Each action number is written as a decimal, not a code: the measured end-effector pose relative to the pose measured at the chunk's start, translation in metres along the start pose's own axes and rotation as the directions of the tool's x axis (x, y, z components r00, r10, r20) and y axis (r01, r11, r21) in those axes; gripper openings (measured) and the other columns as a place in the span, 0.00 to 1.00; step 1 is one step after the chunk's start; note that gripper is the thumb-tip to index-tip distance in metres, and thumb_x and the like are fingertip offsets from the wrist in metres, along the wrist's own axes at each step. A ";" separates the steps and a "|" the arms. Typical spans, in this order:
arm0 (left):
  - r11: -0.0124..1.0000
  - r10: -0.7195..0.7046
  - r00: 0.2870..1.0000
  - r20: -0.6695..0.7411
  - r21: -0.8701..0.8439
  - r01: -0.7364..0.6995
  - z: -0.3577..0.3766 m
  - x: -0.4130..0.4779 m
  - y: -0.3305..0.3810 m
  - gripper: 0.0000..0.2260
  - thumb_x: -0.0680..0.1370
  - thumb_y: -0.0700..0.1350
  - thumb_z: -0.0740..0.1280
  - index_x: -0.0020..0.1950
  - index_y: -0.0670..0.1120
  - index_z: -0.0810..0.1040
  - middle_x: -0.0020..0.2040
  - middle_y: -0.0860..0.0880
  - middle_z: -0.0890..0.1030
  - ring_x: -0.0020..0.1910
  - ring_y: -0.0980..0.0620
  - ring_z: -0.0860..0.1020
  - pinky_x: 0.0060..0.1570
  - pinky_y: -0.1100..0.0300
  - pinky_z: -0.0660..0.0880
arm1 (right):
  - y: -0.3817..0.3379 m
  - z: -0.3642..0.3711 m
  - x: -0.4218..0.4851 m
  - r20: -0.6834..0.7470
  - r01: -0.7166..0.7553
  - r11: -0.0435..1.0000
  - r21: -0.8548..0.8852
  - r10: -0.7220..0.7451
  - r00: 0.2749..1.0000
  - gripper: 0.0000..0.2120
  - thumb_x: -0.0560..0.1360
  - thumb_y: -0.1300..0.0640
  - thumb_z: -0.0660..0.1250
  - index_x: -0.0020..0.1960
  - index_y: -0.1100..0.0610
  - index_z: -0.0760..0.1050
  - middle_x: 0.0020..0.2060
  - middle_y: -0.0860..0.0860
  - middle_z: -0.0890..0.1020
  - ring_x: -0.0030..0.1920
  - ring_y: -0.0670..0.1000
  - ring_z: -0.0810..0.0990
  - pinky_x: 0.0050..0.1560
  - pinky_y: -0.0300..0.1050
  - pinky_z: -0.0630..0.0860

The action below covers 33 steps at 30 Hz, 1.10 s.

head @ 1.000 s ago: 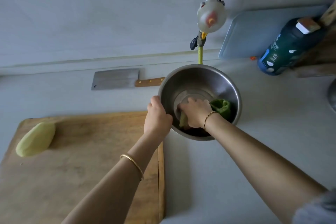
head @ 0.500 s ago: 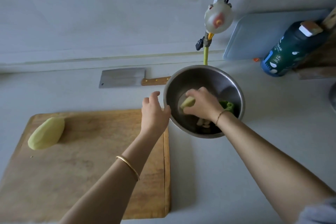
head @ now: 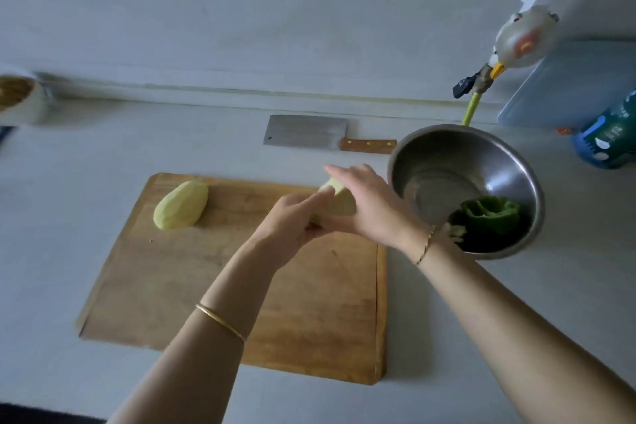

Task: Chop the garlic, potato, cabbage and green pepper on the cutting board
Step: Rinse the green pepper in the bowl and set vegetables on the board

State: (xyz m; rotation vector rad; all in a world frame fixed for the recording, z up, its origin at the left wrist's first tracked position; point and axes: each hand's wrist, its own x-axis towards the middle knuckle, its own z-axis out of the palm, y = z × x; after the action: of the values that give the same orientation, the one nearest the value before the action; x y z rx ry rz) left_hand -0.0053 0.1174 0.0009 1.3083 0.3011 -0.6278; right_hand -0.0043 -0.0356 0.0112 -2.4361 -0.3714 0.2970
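Presently: staging, no cutting begun. Both hands hold a pale, smooth wedge [head: 339, 205] (cabbage, likely; blur forbids certainty) just above the cutting board [head: 206, 286] near its right edge. The left hand [head: 292, 218] curls round the near end; the right hand [head: 373, 206] cups the top, thumb beneath. One peeled potato [head: 181, 205], waxy oval, lies on worn wood, far left. One green pepper [head: 490, 213], glossy and hollowed, sits in the steel bowl [head: 531, 182]. Next, by judgement: set the wedge down, then fetch the cleaver [head: 306, 131] from the desk [head: 103, 165].

Dim cool light, soft shadows, motion blur, wide-angle edge distortion
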 end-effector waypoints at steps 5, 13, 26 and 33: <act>0.997 0.008 0.995 -0.099 0.076 0.000 -0.056 -0.012 -0.014 0.11 0.79 0.44 0.64 0.56 0.37 0.77 0.51 0.43 0.79 0.50 0.52 0.79 0.52 0.57 0.79 | -0.021 0.033 0.014 0.113 -0.170 0.894 0.415 0.135 0.984 0.36 0.74 0.54 0.69 0.77 0.48 0.54 0.71 0.46 0.66 0.69 0.43 0.63 0.65 0.38 0.62; 0.977 -0.045 0.995 -0.093 0.204 0.063 -0.097 -0.017 -0.022 0.12 0.79 0.43 0.66 0.60 0.40 0.74 0.54 0.43 0.78 0.49 0.51 0.79 0.53 0.57 0.79 | -0.027 0.069 0.032 0.221 -0.325 0.760 0.564 0.240 0.945 0.24 0.73 0.56 0.70 0.68 0.52 0.70 0.51 0.46 0.73 0.53 0.46 0.73 0.56 0.40 0.73; 0.910 0.003 0.979 -0.203 0.407 0.082 -0.071 0.007 -0.023 0.16 0.78 0.46 0.66 0.64 0.41 0.74 0.55 0.45 0.80 0.53 0.49 0.80 0.50 0.55 0.80 | -0.011 0.066 0.031 0.129 -0.356 0.713 0.604 0.354 0.926 0.09 0.73 0.58 0.70 0.52 0.62 0.80 0.43 0.54 0.82 0.44 0.51 0.79 0.46 0.47 0.75; 0.682 0.187 0.961 -0.205 0.731 0.023 -0.035 0.028 -0.031 0.15 0.76 0.42 0.67 0.62 0.42 0.73 0.59 0.44 0.75 0.54 0.46 0.76 0.53 0.58 0.72 | 0.015 0.056 0.018 -0.006 -0.448 0.774 0.447 0.504 0.864 0.21 0.75 0.54 0.69 0.66 0.57 0.71 0.61 0.51 0.74 0.61 0.50 0.73 0.61 0.52 0.75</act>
State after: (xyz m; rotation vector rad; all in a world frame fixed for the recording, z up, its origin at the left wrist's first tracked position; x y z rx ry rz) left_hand 0.0042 0.1397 -0.0477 2.1899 0.2054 -0.5033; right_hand -0.0018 -0.0090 -0.0427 -2.0502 0.3582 0.3919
